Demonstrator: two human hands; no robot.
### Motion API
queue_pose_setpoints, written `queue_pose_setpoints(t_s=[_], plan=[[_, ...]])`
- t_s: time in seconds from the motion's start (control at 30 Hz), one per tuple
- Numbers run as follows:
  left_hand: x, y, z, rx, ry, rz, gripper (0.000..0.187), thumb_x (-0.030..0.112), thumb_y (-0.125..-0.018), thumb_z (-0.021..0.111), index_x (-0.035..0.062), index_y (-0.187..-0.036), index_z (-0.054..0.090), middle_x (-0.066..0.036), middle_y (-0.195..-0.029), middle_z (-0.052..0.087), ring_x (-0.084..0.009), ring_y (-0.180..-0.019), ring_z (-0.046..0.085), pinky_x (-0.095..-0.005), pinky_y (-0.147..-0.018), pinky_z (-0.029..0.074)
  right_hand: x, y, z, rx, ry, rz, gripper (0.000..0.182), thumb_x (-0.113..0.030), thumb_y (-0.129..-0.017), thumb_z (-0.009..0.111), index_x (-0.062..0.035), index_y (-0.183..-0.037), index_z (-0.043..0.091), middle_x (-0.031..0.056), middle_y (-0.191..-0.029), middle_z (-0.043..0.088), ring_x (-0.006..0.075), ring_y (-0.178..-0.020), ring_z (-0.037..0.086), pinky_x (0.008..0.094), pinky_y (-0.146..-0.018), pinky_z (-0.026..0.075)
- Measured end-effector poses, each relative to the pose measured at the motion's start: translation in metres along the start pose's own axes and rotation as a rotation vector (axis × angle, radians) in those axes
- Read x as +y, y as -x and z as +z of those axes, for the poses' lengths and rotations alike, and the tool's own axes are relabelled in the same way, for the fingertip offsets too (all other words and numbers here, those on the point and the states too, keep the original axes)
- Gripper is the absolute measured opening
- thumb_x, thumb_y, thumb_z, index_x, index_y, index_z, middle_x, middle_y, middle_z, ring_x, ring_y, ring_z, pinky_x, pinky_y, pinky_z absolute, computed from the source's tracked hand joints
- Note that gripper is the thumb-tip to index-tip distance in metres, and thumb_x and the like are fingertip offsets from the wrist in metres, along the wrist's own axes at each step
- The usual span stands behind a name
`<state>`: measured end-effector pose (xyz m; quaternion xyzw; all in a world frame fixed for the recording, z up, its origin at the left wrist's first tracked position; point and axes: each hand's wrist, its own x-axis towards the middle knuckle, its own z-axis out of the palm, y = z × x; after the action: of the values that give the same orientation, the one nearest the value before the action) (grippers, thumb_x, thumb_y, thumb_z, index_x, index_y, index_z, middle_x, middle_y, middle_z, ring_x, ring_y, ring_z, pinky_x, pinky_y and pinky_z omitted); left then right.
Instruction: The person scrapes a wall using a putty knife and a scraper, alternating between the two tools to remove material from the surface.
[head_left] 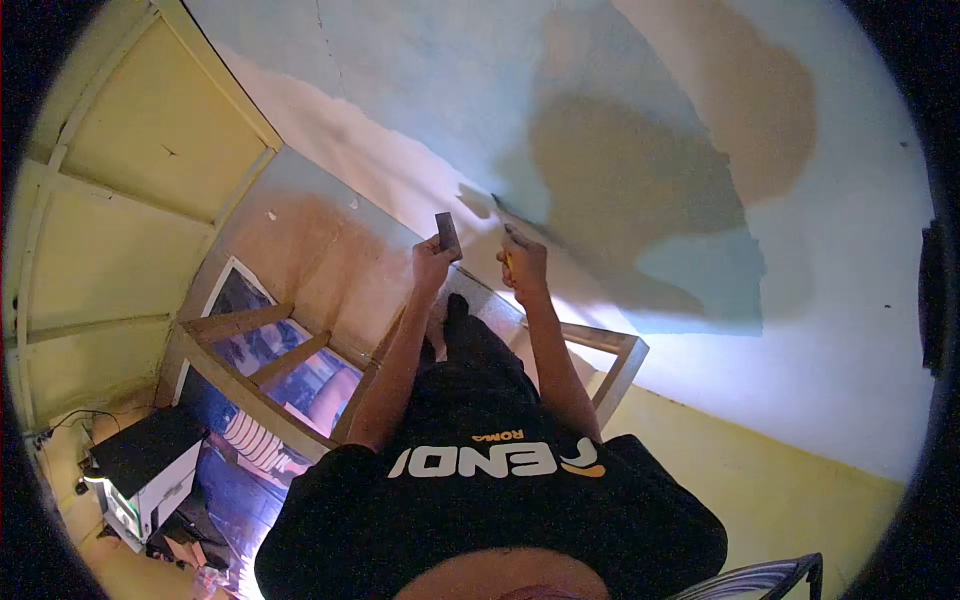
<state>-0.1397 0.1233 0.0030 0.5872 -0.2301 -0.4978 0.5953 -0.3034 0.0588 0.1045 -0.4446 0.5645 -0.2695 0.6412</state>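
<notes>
Far left: a yellow panelled surface (130, 240), divided by battens. Lower left: a black-topped white box (145, 455), well apart from your hands. Next: a wooden frame (245, 388) of joined bars, beside your left arm. Centre left: your left hand (433, 264), fingers closed on a flat, dark rectangular plate (447, 236) — tilted, its upper end projecting beyond the grip. Centre, below: your black shirt (560, 510), white lettering across it. Centre right: your right hand (526, 268), fingers curled round a yellow handle (509, 262), mostly hidden — you cannot tell from here whether anything it carries touches the wall. Right: the wall (690, 230), pale, with a blue-grey area and broad darker patches, just beyond both hands.
</notes>
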Motion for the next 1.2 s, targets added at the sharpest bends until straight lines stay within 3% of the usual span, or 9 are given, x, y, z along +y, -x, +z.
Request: queue_pose_setpoints(t_s=[0.2,0.43,0.67,0.8,0.9,0.97,1.03,1.1,1.2], plan=[[-0.010,-0.010,0.005,0.012,0.067,0.048,0.017,0.002,-0.077,0.066,-0.0028,-0.093,0.071,-0.002,-0.079,0.068,-0.0091,-0.069,0.061,-0.0251,-0.065,0.050,-0.008,0.017,-0.004,0.070,-0.067,0.049,0.044,-0.021,-0.090,0.059,-0.0074,-0.132,0.057,0.0042,-0.063,0.055,0.0077,-0.036,0.039,0.0246,-0.033,0.027],[0.029,0.012,0.012,0.024,-0.042,0.028,0.017,0.002,-0.077,0.067,-0.0030,-0.093,0.070,-0.002,-0.079,0.069,-0.0101,-0.067,0.061,-0.0244,-0.063,0.049,0.021,-0.003,0.005,0.092,0.168,-0.227,0.035,-0.022,-0.089,0.061,-0.0040,-0.119,0.065,0.0061,-0.063,0.057,0.0091,-0.034,0.040,0.0251,-0.032,0.029],[-0.002,0.000,0.004,-0.001,-0.028,-0.038,0.020,0.002,-0.077,0.067,-0.0051,-0.096,0.070,-0.004,-0.082,0.069,-0.0121,-0.071,0.063,-0.0268,-0.067,0.052,0.005,-0.005,0.015,0.026,0.030,-0.031,0.041,-0.023,-0.091,0.061,-0.0046,-0.128,0.060,0.0041,-0.062,0.056,0.0081,-0.034,0.039,0.0249,-0.031,0.028],[0.010,0.008,0.006,0.007,0.034,0.004,0.020,0.003,-0.077,0.066,-0.0041,-0.095,0.070,-0.005,-0.080,0.069,-0.0117,-0.069,0.062,-0.0269,-0.065,0.051,-0.011,0.015,0.000,0.055,-0.081,0.022,0.033,-0.021,-0.090,0.061,-0.0025,-0.117,0.064,0.0042,-0.062,0.056,0.0084,-0.034,0.040,0.0252,-0.032,0.029],[-0.006,0.003,0.006,0.027,-0.050,-0.008,0.021,0.003,-0.077,0.066,-0.0031,-0.096,0.070,-0.005,-0.081,0.069,-0.0113,-0.069,0.061,-0.0268,-0.065,0.050,0.003,-0.008,0.010,0.045,0.044,-0.051,0.028,-0.020,-0.088,0.061,-0.0023,-0.110,0.066,0.0044,-0.061,0.056,0.0096,-0.035,0.043,0.0255,-0.032,0.031],[-0.006,0.004,0.005,0.035,-0.076,-0.030,0.021,0.003,-0.077,0.066,-0.0029,-0.096,0.070,-0.005,-0.081,0.069,-0.0111,-0.069,0.061,-0.0267,-0.065,0.050,0.042,-0.016,-0.003,0.050,0.191,-0.445,0.024,-0.021,-0.088,0.062,-0.0012,-0.100,0.066,0.0046,-0.061,0.056,0.0108,-0.036,0.045,0.0264,-0.032,0.032],[-0.003,0.007,0.004,0.034,-0.052,-0.046,0.020,0.003,-0.077,0.067,-0.0029,-0.096,0.070,-0.004,-0.081,0.069,-0.0107,-0.069,0.061,-0.0266,-0.064,0.050,0.023,-0.011,-0.003,0.034,0.162,-0.435,0.022,-0.021,-0.087,0.062,-0.0005,-0.093,0.066,0.0049,-0.060,0.056,0.0118,-0.036,0.047,0.0274,-0.033,0.034],[-0.009,0.012,0.002,0.034,0.066,-0.039,0.019,0.003,-0.077,0.066,-0.0026,-0.095,0.070,-0.004,-0.081,0.069,-0.0102,-0.068,0.061,-0.0267,-0.064,0.050,-0.004,0.004,-0.008,0.003,-0.034,0.009,0.022,-0.022,-0.087,0.062,-0.0002,-0.087,0.064,0.0053,-0.059,0.055,0.0126,-0.038,0.049,0.0285,-0.033,0.035],[-0.012,0.016,0.005,0.051,0.119,-0.056,0.018,0.002,-0.077,0.066,-0.0028,-0.094,0.070,-0.004,-0.080,0.068,-0.0098,-0.067,0.061,-0.0271,-0.063,0.051,0.010,-0.007,0.008,0.015,0.081,-0.157,0.023,-0.022,-0.088,0.061,0.0002,-0.092,0.066,0.0047,-0.058,0.054,0.0103,-0.036,0.045,0.0269,-0.033,0.033]])
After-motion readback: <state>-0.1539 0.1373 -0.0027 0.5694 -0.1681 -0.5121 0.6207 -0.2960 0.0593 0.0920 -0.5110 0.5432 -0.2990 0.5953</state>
